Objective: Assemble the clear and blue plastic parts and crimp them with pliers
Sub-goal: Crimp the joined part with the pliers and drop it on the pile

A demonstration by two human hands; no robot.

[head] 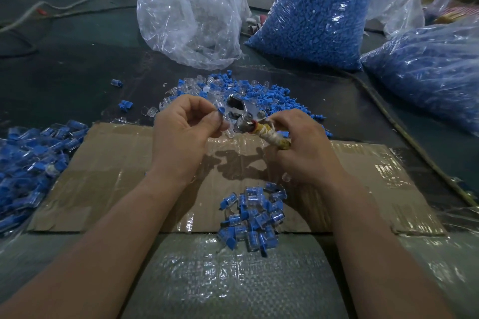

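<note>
A: Where pinched between thumb and forefinger of the left hand (pixel 186 124), above the far edge of the cardboard (pixel 116 176): one blue part (pixel 221 111). Whether already seated in a clear shell, too small to tell.

B: And in the right hand (pixel 298 147)?

A: Clasped round the cord-wrapped handles of the pliers (pixel 246 116); metal head aimed at the blue part, just beside it. Jaws apart or together: cannot tell.

B: Done so far?

A: Plenty, judging by the heaps. On the near edge of the cardboard, a small heap (pixel 251 217) of joined clear-and-blue pieces. At far left, a larger heap (pixel 33 158) of the same kind.

B: Left to do?

A: Likely the crimp on the piece in hand, not yet visibly made. Beyond the hands, loose parts (pixel 233 88), clear and blue, lying unjoined on the dark table (pixel 77 72). Behind those, a stuffed bag of blue parts (pixel 316 15) and a slack clear bag (pixel 191 13). By that stock, nowhere near the end.
</note>
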